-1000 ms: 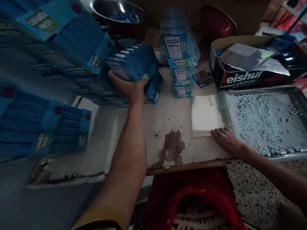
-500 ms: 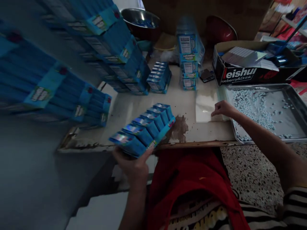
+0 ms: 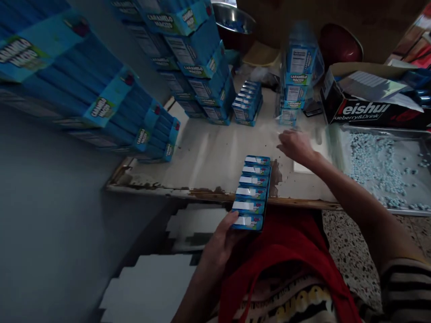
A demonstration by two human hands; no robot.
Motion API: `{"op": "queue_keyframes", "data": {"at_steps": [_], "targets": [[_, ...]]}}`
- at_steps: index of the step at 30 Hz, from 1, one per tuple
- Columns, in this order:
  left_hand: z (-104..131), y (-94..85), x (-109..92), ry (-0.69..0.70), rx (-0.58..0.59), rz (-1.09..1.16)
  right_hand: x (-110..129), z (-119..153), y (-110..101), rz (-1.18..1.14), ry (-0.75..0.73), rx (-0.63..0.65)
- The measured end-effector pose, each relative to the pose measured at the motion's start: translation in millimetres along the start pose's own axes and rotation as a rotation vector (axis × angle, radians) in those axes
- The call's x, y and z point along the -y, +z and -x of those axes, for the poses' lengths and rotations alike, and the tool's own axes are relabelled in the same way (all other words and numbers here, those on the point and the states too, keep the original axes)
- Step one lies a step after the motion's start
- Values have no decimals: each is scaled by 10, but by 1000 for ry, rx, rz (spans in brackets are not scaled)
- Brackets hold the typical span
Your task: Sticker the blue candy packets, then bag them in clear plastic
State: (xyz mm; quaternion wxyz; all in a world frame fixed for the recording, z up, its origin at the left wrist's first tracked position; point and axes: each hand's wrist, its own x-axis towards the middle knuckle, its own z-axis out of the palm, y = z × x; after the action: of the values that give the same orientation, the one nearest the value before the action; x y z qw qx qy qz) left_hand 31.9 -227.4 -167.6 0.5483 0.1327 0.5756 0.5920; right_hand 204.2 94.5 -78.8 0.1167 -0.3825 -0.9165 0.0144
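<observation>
My left hand (image 3: 224, 237) grips the near end of a display box (image 3: 251, 193) filled with a row of small blue candy packs. The thumb lies on the nearest pack. The box is held at the table's front edge, its packs facing up. My right hand (image 3: 296, 146) is closed in a pinch above the table, right of the display box. A thin clear plastic film (image 3: 305, 125), blurred and hard to make out, appears to trail from its fingers. Below and beside that hand lies a pale flat stack of clear sheets (image 3: 303, 167).
Tall stacks of blue candy boxes (image 3: 198, 54) stand at the left. Behind are another filled display box (image 3: 247, 103), wrapped boxes (image 3: 296, 85) and a metal bowl (image 3: 235, 20). A black carton (image 3: 373, 110) and a metal tray (image 3: 397, 208) with pale blue candies are at the right.
My left hand has turned the display box so that it points away from me. My right hand has lifted off the flat stack and moved left, apparently drawing film along. The view has shifted.
</observation>
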Motion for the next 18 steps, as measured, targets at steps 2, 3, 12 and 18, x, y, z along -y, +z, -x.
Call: {"op": "queue_keyframes", "data": {"at_steps": [2, 3, 12, 18], "targets": [[-24, -89, 104, -19, 56, -83, 227, -125, 148, 84, -95, 115], [-29, -122, 187, -42, 87, -94, 307, -158, 221, 102, -126, 147], [-178, -494, 403, -144, 451, -262, 645, -130, 502, 119, -177, 441], [-893, -356, -808, 683, -82, -922, 779, -293, 597, 127, -202, 557]]}}
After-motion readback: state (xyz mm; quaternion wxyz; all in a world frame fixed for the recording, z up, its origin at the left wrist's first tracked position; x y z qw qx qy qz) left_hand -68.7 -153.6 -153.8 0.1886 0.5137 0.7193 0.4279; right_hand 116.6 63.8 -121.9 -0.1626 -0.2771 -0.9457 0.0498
